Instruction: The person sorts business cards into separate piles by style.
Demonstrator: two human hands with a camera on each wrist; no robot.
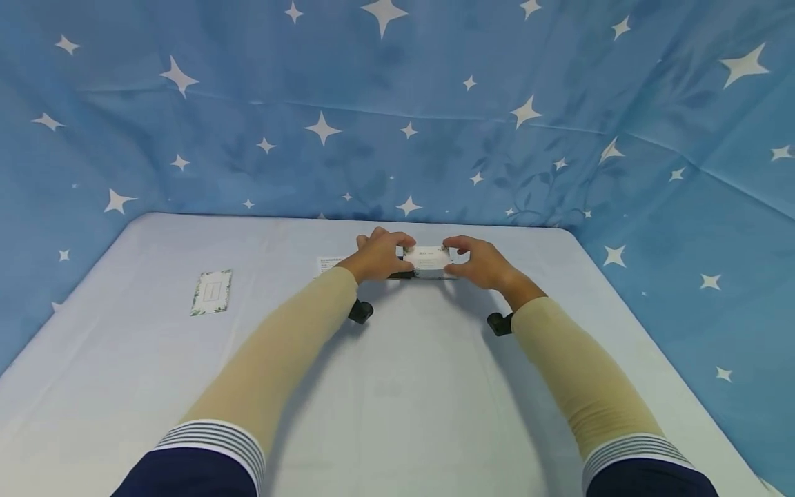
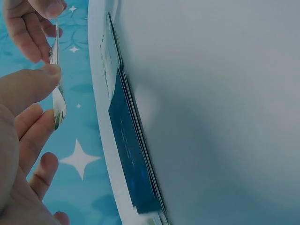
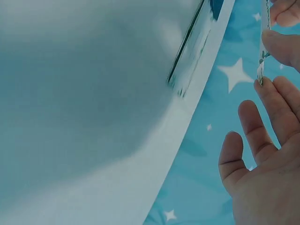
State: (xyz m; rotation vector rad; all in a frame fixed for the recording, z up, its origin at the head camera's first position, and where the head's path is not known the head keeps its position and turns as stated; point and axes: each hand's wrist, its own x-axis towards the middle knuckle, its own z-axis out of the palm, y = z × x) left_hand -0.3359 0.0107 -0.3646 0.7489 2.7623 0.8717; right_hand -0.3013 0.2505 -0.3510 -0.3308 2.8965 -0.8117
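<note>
Both hands pinch a thin white card point(image 1: 427, 257) with a leafy print by its opposite ends, near the table's far edge. My left hand point(image 1: 381, 255) has thumb and fingertips on its left end; my right hand point(image 1: 481, 262) grips the right end the same way. In the left wrist view the card point(image 2: 58, 105) shows edge-on and slightly bent, raised above the table. Beneath it lie a dark blue card point(image 2: 129, 145) and a white leafy card point(image 3: 192, 56), side by side and partly hidden by the hands in the head view.
A white card with printed text point(image 1: 328, 264) lies left of the hands, partly covered by the left arm. Farther left, a leaf-bordered card point(image 1: 211, 292) lies alone on the white table point(image 1: 410, 386). A blue star-patterned curtain point(image 1: 373, 166) hangs behind the table.
</note>
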